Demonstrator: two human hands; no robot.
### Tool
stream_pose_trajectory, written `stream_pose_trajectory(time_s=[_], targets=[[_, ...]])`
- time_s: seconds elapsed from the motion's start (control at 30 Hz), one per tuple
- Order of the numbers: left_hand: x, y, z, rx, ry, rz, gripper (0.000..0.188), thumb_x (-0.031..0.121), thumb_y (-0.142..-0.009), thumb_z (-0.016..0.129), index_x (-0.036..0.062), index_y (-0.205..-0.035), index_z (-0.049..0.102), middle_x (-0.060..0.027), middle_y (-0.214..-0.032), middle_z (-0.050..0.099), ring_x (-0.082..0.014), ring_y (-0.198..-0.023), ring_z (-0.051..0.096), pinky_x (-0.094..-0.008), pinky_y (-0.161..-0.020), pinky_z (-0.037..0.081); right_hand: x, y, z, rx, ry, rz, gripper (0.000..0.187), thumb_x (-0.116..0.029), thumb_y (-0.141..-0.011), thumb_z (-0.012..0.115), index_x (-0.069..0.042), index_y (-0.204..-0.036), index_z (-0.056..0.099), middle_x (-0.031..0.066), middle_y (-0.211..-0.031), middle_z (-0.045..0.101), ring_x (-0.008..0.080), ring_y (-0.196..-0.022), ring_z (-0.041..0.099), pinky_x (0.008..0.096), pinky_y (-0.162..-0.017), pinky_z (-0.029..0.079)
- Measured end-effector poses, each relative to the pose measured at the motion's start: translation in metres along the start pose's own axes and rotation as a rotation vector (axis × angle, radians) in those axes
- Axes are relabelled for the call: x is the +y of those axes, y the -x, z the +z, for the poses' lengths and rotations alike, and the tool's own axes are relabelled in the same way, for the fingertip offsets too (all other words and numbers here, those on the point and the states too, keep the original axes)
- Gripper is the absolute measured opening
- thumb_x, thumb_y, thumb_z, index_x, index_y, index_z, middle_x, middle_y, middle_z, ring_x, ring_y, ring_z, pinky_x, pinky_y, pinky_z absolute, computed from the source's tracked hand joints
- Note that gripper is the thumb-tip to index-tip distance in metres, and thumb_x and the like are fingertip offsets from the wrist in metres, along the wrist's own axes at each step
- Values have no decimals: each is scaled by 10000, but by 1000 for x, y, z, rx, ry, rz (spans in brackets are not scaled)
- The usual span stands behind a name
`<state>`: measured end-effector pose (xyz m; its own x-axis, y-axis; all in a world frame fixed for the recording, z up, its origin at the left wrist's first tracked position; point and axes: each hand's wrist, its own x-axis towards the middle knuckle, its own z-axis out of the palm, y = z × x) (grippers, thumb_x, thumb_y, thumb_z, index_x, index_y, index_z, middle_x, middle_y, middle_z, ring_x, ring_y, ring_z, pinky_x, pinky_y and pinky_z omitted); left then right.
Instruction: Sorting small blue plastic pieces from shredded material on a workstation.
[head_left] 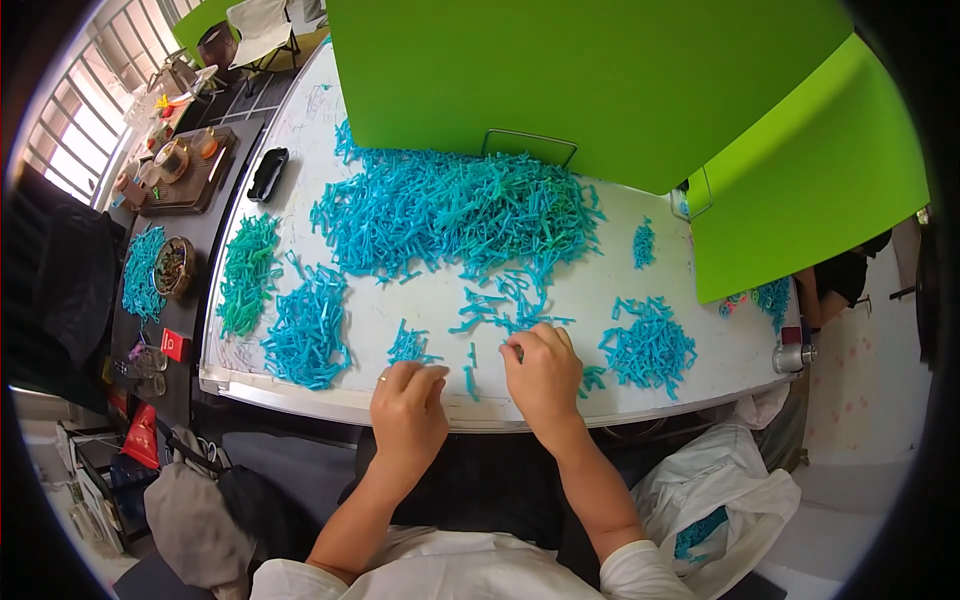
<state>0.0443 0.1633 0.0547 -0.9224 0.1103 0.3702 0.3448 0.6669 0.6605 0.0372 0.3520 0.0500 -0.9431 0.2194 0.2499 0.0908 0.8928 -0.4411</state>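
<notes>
1. Left hand (408,412) and right hand (545,380) curl their fingers; I cannot tell whether they grasp anything.
2. Blue strips (390,215) heap at twelve o'clock beyond; likely light, bendy, best pinched mid-length.

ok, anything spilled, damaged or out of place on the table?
Slightly: a few green pieces lie by the right hand, beside a blue pile, though a separate green pile sits left on the table. No spill stands out; pieces are too small to judge damage.
</notes>
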Motion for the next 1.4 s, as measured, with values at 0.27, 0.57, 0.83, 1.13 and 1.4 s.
stream_pose_trajectory(time_s=[0.27, 0.57, 0.83, 1.13, 1.4], targets=[[15, 6, 20, -271, -127, -163, 214, 204, -837, 849, 63, -906, 705, -125, -822, 664, -361, -686, 678, -438, -615, 546, -1, 13, -24, 48, -537, 193, 127, -12, -861, 834, 8, -931, 730, 35, -774, 720, 111, -642, 691, 264, -625, 559], [16, 11, 19, -193, -20, -189, 156, 151, -820, 851, 68, -867, 728, -106, -870, 685, -318, -746, 703, -413, -647, 558, 14, 71, -30, -258, -1252, 603, 207, 56, -913, 772, 26, -1118, 763, 44, -914, 726, 89, -754, 647, 233, -692, 546], [10, 8, 21, -256, 21, -139, 179, 126, -819, 833, 63, -959, 740, -130, -872, 688, -325, -756, 716, -420, -648, 569, 8, 88, -28, -283, -1297, 629, 169, 1, -968, 745, 30, -1135, 749, 70, -972, 750, 122, -855, 714, 266, -779, 606], [0, 13, 2, -644, 1167, -733, 210, 132, -1003, 754, -18, -1146, 720, -78, -993, 769, -154, -878, 749, -291, -788, 631, 5, 89, -27, -315, -1585, 619, 160, -53, -962, 768, -8, -1086, 678, 130, -948, 761, 176, -791, 731, 292, -701, 610], [-7, 20, 3, -637, 1307, -875, 207, 177, -1009, 761, 8, -1127, 744, -18, -910, 725, -96, -750, 670, -243, -671, 560, -4, 87, -26, -368, -1625, 632, 130, -85, -966, 774, -22, -1033, 681, 125, -897, 761, 179, -730, 728, 290, -661, 603]])
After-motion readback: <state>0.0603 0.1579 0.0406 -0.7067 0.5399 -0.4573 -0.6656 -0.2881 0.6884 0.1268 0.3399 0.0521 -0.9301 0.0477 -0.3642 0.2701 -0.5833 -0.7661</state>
